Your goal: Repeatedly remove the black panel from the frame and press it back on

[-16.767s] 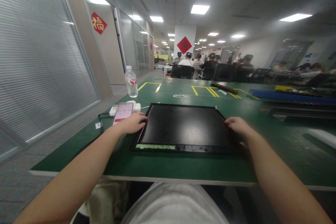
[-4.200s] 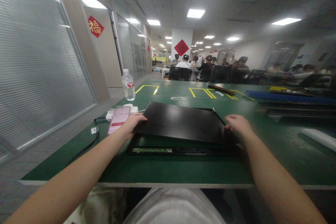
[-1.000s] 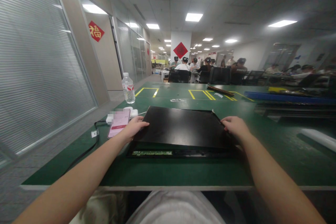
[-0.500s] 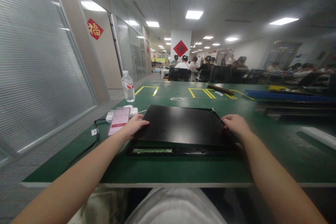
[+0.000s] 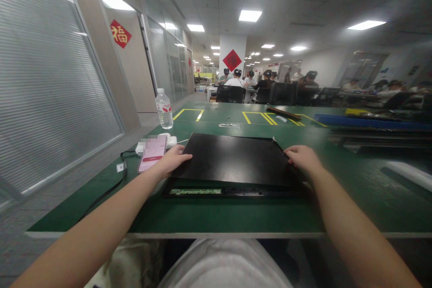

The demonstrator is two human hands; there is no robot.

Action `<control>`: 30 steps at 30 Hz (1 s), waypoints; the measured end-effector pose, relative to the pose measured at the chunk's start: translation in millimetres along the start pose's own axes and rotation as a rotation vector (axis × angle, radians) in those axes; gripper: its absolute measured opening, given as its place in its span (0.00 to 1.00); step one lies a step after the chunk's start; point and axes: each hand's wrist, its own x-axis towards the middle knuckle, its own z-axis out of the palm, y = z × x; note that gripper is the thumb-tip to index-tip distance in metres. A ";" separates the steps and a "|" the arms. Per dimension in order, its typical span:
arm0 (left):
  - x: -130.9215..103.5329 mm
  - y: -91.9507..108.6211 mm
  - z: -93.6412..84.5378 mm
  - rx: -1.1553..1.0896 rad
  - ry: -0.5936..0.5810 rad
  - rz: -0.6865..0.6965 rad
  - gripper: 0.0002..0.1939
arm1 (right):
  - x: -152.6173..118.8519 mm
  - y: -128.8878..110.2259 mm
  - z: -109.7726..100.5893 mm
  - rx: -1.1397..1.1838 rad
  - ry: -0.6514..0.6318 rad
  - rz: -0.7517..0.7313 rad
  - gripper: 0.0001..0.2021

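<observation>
A flat, glossy black panel (image 5: 232,157) lies tilted over a black frame (image 5: 263,191) on the green table. It looks like a display panel. Along the frame's near side a narrow green circuit board (image 5: 195,191) shows. My left hand (image 5: 174,160) grips the panel's left edge, thumb on top and fingers hidden at the side. At the right edge my right hand (image 5: 301,157) is closed, fingertips pinching the rim there; whether it holds the panel, the frame or both I cannot tell.
A phone (image 5: 153,153) and white plugs (image 5: 168,139) lie beside my left hand, with a black cable (image 5: 111,189). Behind them stands a water bottle (image 5: 164,109). Long dark and blue strips (image 5: 367,121) and a white bar (image 5: 410,175) lie on the right. People sit at tables beyond.
The view has shifted very slightly. Both hands keep their hold at the two sides, and the panel stays tilted over the frame with hardly any visible movement.
</observation>
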 end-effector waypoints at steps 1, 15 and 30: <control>0.0 0.0 -0.1 -0.003 0.000 -0.001 0.18 | 0.2 0.0 -0.1 0.000 0.001 0.000 0.14; -4.2 4.2 0.7 -0.018 0.018 -0.036 0.18 | 1.9 1.3 1.3 -0.001 -0.003 -0.006 0.13; -9.2 9.1 2.9 -0.032 0.029 -0.027 0.18 | 4.6 5.0 2.6 0.029 -0.026 -0.003 0.14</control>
